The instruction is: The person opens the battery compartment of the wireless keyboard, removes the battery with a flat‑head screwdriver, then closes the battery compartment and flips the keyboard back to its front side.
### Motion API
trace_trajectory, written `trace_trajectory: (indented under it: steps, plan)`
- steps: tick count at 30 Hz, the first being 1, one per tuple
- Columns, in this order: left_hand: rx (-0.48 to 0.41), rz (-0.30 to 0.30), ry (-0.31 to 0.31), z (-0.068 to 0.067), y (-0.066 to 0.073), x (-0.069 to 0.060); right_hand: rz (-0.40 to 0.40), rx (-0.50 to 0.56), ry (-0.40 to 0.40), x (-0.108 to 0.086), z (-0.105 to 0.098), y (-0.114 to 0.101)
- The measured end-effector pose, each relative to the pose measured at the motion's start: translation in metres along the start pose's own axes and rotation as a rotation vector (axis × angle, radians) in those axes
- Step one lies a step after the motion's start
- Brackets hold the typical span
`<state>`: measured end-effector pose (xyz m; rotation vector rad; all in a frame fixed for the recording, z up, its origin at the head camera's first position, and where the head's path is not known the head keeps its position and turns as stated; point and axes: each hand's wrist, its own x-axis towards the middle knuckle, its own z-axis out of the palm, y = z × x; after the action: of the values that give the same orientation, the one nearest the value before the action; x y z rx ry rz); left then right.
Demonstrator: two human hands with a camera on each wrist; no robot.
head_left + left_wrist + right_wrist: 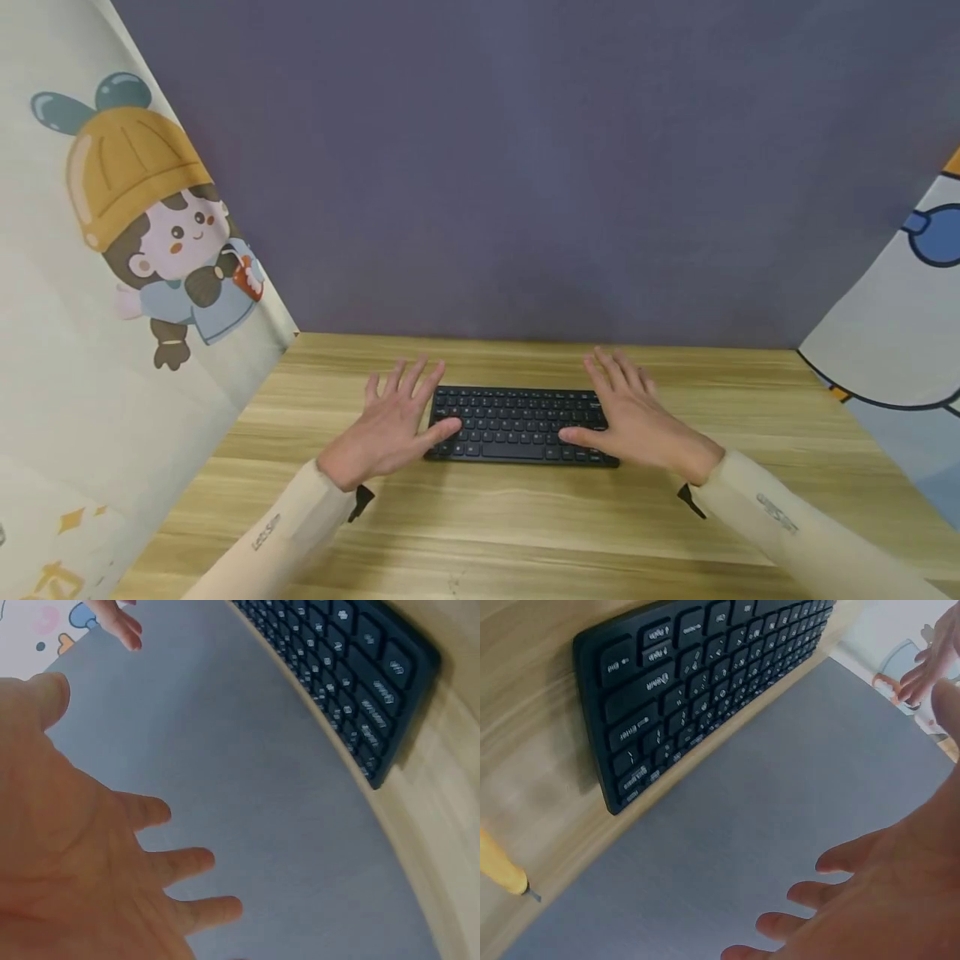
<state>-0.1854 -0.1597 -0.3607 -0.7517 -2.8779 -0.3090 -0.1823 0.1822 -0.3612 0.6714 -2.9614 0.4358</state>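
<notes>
A black keyboard [517, 425] lies flat on the wooden table, seen also in the left wrist view [352, 667] and the right wrist view [705, 682]. My left hand [390, 429] is held over its left end, fingers spread and thumb across the left keys in the head view. Over the right end is my right hand [641, 421], likewise spread with its thumb pointing inward. The wrist views show both palms, left [82, 840] and right [885, 900], apart from the keyboard and holding nothing.
The wooden table [480, 525] meets a dark grey-blue panel [525, 167] behind. A light curtain with a cartoon figure [180, 233] hangs at the left, and a patterned cloth [885, 325] at the right. A yellow object with a thin dark tip [501, 864] lies on the table.
</notes>
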Motion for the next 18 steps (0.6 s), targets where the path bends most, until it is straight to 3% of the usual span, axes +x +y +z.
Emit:
trace_trajectory:
  steps: [4, 9, 12, 18]
  plan:
    - [-0.066, 0.063, -0.024, 0.007, -0.008, 0.002, -0.021, 0.007, 0.001, 0.005, 0.01, 0.002]
    - [-0.18, 0.138, -0.098, 0.019, -0.02, 0.007, -0.033, 0.001, -0.028, 0.01, 0.023, 0.001]
    - [-0.217, 0.138, -0.122, 0.024, -0.025, 0.009, -0.039, 0.018, -0.054, 0.013, 0.03, 0.0]
    - [-0.26, 0.082, -0.157, 0.031, -0.031, 0.012, -0.074, 0.061, -0.097, 0.021, 0.043, -0.002]
